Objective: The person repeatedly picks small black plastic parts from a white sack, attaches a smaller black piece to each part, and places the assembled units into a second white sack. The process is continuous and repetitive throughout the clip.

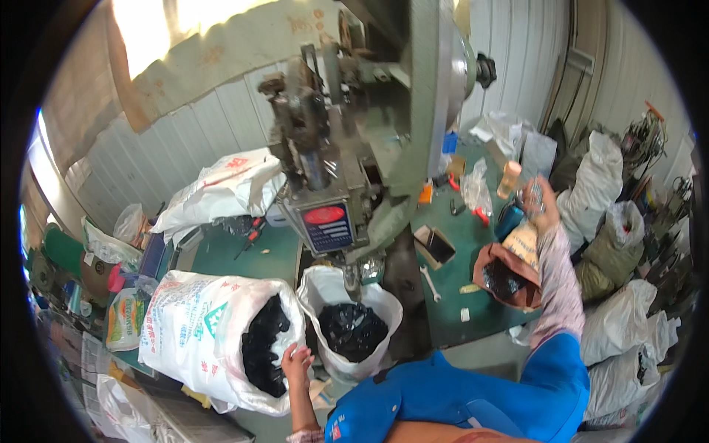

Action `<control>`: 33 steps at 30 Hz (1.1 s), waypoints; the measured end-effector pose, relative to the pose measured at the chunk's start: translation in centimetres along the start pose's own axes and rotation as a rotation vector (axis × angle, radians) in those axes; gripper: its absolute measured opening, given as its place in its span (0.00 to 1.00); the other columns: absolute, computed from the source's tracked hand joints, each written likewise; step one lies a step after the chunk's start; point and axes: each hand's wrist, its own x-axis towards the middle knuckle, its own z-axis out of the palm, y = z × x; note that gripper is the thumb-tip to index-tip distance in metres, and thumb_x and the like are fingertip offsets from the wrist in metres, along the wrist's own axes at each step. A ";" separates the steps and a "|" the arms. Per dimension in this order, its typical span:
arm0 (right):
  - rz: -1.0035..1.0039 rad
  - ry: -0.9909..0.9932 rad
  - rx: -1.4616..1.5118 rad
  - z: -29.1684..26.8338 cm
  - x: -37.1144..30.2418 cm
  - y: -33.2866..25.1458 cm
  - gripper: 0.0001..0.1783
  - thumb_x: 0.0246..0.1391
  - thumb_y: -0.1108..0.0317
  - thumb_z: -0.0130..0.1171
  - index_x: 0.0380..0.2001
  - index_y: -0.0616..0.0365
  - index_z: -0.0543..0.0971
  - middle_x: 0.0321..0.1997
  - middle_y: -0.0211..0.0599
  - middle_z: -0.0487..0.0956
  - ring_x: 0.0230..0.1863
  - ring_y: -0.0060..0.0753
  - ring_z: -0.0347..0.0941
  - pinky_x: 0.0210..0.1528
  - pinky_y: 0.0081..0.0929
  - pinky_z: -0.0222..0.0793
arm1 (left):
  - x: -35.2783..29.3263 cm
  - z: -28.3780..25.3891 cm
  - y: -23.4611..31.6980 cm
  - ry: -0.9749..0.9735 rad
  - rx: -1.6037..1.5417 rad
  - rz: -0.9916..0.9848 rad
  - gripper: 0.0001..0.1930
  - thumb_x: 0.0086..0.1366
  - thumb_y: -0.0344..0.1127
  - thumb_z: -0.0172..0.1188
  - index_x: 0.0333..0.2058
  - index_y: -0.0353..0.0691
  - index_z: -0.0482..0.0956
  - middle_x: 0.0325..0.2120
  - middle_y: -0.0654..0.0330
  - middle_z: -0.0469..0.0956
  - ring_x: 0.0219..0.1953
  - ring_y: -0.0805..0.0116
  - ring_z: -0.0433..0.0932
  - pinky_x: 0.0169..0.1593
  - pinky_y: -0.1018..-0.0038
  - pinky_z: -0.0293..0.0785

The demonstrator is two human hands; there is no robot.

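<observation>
My left hand [298,362] is at the mouth of a large white woven sack [188,325] lying on its side. Its fingers are apart and appear to hold nothing. Black pieces [266,347] fill the sack's opening. To its right, an upright white bag [391,314] holds more black pieces [352,330]. My right arm stretches over the green table, and my right hand [547,207] is closed around a clear, shiny container [532,196], partly hidden by the fingers. A blue bottle [509,221] and an orange-tinted bottle with a pale cap [508,181] stand beside it.
A green machine press [325,170] rises in the middle. On the table [450,325] lie a wrench [431,284], a small open box [434,246], and a brown-rimmed bag [491,269] of dark pieces. Several white sacks [617,317] crowd the right side.
</observation>
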 end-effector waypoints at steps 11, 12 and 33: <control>-0.737 0.014 -0.877 43.3 23.8 -22.8 0.07 0.55 0.67 0.50 0.25 0.57 0.71 0.19 0.32 0.70 0.15 0.25 0.64 0.12 0.21 0.55 | -3.7 -4.2 0.1 0.245 -0.225 0.092 0.19 0.57 0.23 0.50 0.49 0.38 0.68 0.38 0.53 0.77 0.32 0.67 0.77 0.31 0.73 0.76; -0.715 -0.038 -0.921 46.6 24.8 -20.2 0.07 0.55 0.67 0.50 0.25 0.57 0.71 0.20 0.32 0.70 0.16 0.25 0.64 0.13 0.21 0.55 | -4.4 -4.4 0.0 0.281 -0.233 0.106 0.19 0.57 0.23 0.51 0.48 0.39 0.68 0.37 0.55 0.77 0.33 0.68 0.77 0.31 0.73 0.75; -0.547 -1.144 -1.272 27.1 -11.4 21.7 0.09 0.58 0.68 0.48 0.29 0.62 0.73 0.25 0.34 0.73 0.22 0.26 0.68 0.23 0.23 0.62 | 5.4 -5.0 10.3 0.179 -1.101 0.041 0.28 0.62 0.46 0.56 0.52 0.30 0.61 0.46 0.45 0.69 0.50 0.50 0.69 0.56 0.53 0.66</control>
